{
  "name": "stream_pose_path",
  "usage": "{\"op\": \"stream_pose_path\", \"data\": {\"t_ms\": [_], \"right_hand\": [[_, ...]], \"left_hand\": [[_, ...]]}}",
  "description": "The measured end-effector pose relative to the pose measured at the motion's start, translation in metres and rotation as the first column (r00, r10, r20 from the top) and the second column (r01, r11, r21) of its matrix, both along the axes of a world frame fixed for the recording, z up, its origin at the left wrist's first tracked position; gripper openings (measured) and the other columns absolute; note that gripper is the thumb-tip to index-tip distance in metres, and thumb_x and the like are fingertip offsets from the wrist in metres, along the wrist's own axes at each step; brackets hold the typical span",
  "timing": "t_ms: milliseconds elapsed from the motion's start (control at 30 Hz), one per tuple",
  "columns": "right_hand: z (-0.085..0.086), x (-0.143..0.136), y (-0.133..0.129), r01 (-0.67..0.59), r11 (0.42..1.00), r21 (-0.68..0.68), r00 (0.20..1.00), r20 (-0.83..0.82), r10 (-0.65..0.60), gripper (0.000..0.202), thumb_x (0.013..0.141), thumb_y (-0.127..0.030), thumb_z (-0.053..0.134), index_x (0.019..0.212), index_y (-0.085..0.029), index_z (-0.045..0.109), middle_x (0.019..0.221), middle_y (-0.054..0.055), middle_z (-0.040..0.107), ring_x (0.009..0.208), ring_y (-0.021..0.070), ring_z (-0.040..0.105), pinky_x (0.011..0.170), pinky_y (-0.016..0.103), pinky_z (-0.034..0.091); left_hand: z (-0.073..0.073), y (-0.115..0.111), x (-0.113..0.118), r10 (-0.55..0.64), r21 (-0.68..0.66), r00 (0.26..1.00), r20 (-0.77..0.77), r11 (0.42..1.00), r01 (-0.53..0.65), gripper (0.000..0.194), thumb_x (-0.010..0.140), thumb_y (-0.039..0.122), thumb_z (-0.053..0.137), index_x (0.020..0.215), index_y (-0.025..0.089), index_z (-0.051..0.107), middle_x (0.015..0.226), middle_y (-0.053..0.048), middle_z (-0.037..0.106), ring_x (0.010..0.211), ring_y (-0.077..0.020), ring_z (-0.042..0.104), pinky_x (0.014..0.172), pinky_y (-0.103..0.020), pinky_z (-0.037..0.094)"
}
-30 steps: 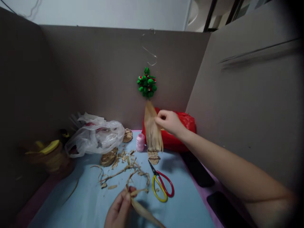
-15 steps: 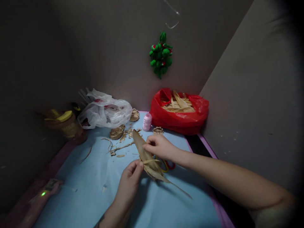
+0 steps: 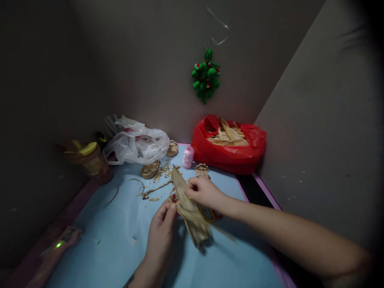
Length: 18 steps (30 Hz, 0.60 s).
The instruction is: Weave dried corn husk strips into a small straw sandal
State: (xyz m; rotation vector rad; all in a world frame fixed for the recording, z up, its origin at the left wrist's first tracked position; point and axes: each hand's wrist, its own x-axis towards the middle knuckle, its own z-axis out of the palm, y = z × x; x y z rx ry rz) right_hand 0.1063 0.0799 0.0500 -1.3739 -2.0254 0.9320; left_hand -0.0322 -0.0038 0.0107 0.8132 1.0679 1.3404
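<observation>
A dried corn husk (image 3: 187, 200), pale and creased, is held up over the blue table between both hands. My left hand (image 3: 163, 224) pinches its left edge between thumb and forefinger. My right hand (image 3: 205, 192) grips the husk from the right with fingers curled, the fingertips partly hidden. The husk's tip points up and away, and its wide, ragged end hangs toward me. Behind the right wrist lies a pair of scissors, with its yellow and red handles (image 3: 209, 216) partly covered.
A red bag (image 3: 228, 158) of husks, a pink thread spool (image 3: 188, 157) and a white plastic bag (image 3: 138, 146) stand at the back. Small woven pieces (image 3: 150, 169), scraps and a twisted cord (image 3: 157, 188) lie beyond my hands. A brown container (image 3: 94, 164) is at left.
The husk has turned so that its wide end hangs lower and shows more of its face. Both hands keep their hold. The whole view has shifted slightly.
</observation>
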Motion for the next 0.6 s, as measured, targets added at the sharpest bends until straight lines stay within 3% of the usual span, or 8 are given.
{"op": "stream_pose_path", "data": {"t_ms": [100, 267, 367, 467, 600], "right_hand": [[-0.006, 0.001, -0.006, -0.050, 0.999, -0.002, 0.997, 0.053, 0.050, 0.011, 0.065, -0.016, 0.057, 0.056, -0.017, 0.050, 0.054, -0.005, 0.049, 0.054, 0.0093, 0.043, 0.051, 0.020, 0.028], [-0.014, -0.003, -0.013, -0.086, 0.988, -0.131, 0.996, -0.010, 0.086, 0.007, 0.066, -0.021, 0.059, 0.064, -0.016, 0.055, 0.060, -0.004, 0.052, 0.059, 0.0099, 0.045, 0.050, 0.019, 0.030], [-0.017, -0.005, -0.014, -0.117, 0.984, -0.135, 0.993, -0.012, 0.116, 0.005, 0.069, -0.020, 0.056, 0.067, -0.016, 0.057, 0.063, -0.003, 0.055, 0.061, 0.0106, 0.047, 0.051, 0.019, 0.031], [-0.016, -0.007, -0.017, -0.172, 0.976, -0.137, 0.985, -0.010, 0.172, 0.009, 0.072, -0.020, 0.052, 0.072, -0.016, 0.060, 0.067, -0.001, 0.059, 0.062, 0.0113, 0.050, 0.054, 0.019, 0.033], [-0.009, -0.008, -0.021, -0.146, 0.979, -0.141, 0.987, 0.045, 0.154, 0.010, 0.073, -0.020, 0.050, 0.068, -0.015, 0.057, 0.064, -0.001, 0.057, 0.058, 0.0107, 0.047, 0.052, 0.020, 0.032]], "left_hand": [[0.001, 0.000, 0.000, 0.050, 0.011, 0.999, -0.014, 0.999, -0.050, 0.023, 0.079, 0.038, 0.061, 0.078, 0.016, 0.066, 0.090, -0.004, 0.064, 0.087, -0.0153, 0.055, 0.085, -0.026, 0.042], [-0.006, 0.000, 0.002, -0.023, -0.121, 1.000, 0.006, 0.992, 0.024, 0.026, 0.076, 0.040, 0.064, 0.075, 0.015, 0.063, 0.066, 0.000, 0.059, 0.060, -0.0104, 0.050, 0.059, -0.019, 0.040], [-0.008, 0.002, 0.001, -0.015, -0.157, 1.000, 0.016, 0.987, 0.018, 0.028, 0.073, 0.042, 0.066, 0.074, 0.014, 0.062, 0.065, 0.001, 0.059, 0.057, -0.0098, 0.049, 0.055, -0.019, 0.038], [-0.007, 0.003, 0.000, -0.016, -0.170, 1.000, 0.008, 0.985, 0.017, 0.029, 0.071, 0.042, 0.068, 0.075, 0.014, 0.063, 0.065, 0.000, 0.060, 0.057, -0.0107, 0.050, 0.054, -0.019, 0.038], [-0.007, 0.004, -0.001, -0.002, -0.190, 0.999, 0.036, 0.982, 0.009, 0.029, 0.070, 0.041, 0.069, 0.075, 0.013, 0.062, 0.062, 0.001, 0.059, 0.055, -0.0102, 0.050, 0.052, -0.019, 0.037]]}}
